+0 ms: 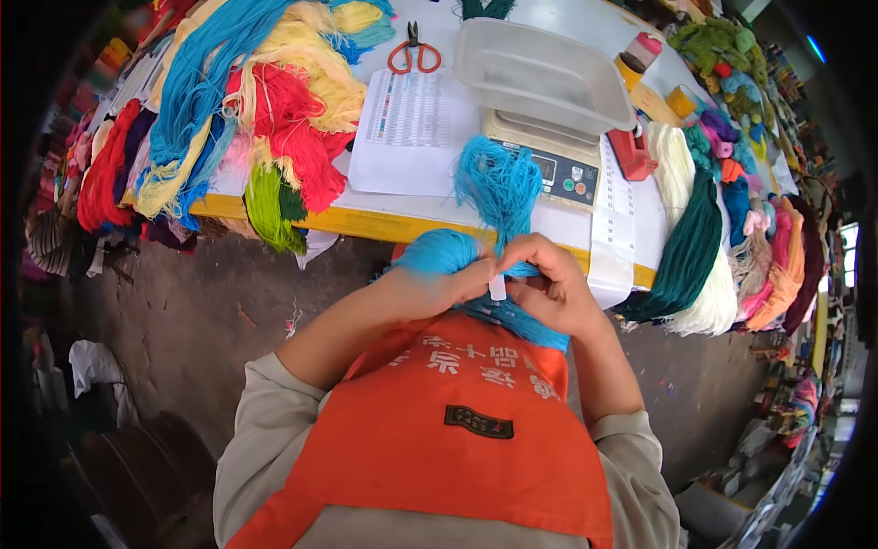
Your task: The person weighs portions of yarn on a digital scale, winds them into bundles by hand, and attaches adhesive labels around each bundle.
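Observation:
A bundle of turquoise yarn (439, 252) lies across my lap at the table's front edge, and a frayed end of turquoise yarn (498, 178) rests up on the tabletop. My left hand (448, 284) is closed around the bundle. From the right, my right hand (553, 284) meets it with fingers curled in a pinch at the yarn. Between the hands hangs a small white tag (497, 288). Some of the fingertips are hidden by the yarn and the hands themselves.
Behind the yarn stands a scale (572, 174) bearing a clear plastic tub (540, 73). Red-handled scissors (414, 55) lie beyond a printed sheet (402, 137). Colored yarn hanks (293, 128) drape over the yellow table edge (366, 221) at left; a dark green hank (686, 242) hangs at right.

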The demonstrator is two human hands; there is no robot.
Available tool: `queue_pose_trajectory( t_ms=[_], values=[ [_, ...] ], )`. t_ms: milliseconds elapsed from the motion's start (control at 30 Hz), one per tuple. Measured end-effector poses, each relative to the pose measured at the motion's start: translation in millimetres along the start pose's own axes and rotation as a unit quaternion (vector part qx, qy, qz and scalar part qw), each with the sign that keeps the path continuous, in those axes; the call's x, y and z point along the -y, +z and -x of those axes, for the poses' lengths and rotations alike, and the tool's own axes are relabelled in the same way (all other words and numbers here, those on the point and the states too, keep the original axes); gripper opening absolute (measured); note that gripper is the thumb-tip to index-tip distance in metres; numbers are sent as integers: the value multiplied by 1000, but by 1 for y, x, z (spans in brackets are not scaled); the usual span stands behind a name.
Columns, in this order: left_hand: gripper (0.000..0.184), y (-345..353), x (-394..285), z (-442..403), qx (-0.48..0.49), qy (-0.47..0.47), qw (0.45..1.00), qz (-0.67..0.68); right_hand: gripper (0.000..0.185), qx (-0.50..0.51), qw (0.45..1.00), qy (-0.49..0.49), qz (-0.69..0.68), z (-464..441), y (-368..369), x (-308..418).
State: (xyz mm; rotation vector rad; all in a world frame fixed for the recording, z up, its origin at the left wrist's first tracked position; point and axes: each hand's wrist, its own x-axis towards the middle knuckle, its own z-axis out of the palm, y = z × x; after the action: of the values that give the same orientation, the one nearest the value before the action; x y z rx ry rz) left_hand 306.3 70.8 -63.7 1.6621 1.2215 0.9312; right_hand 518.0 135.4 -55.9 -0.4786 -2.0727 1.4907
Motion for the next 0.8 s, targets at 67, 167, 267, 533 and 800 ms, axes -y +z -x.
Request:
queue_pose_trajectory(
  t_ms=[67,167,267,533,800],
  values=[
    [28,-3,-3,1,98,-269,914,289,16,-9,999,3,-33,-1,5,-2],
    [24,-4,-19,2,82,-259,885,379,14,-11,999,-50,-5,0,6,-11],
    [21,-1,-11,3,50,-72,979,187,17,-72,997,-11,-36,2,14,-10],
    [15,12,-10,-3,-66,-10,975,212,32,-165,986,16,-20,-2,22,-13],
    [26,16,5,-8,-103,10,965,242,34,-172,982,69,-44,2,19,-9]
  ],
)
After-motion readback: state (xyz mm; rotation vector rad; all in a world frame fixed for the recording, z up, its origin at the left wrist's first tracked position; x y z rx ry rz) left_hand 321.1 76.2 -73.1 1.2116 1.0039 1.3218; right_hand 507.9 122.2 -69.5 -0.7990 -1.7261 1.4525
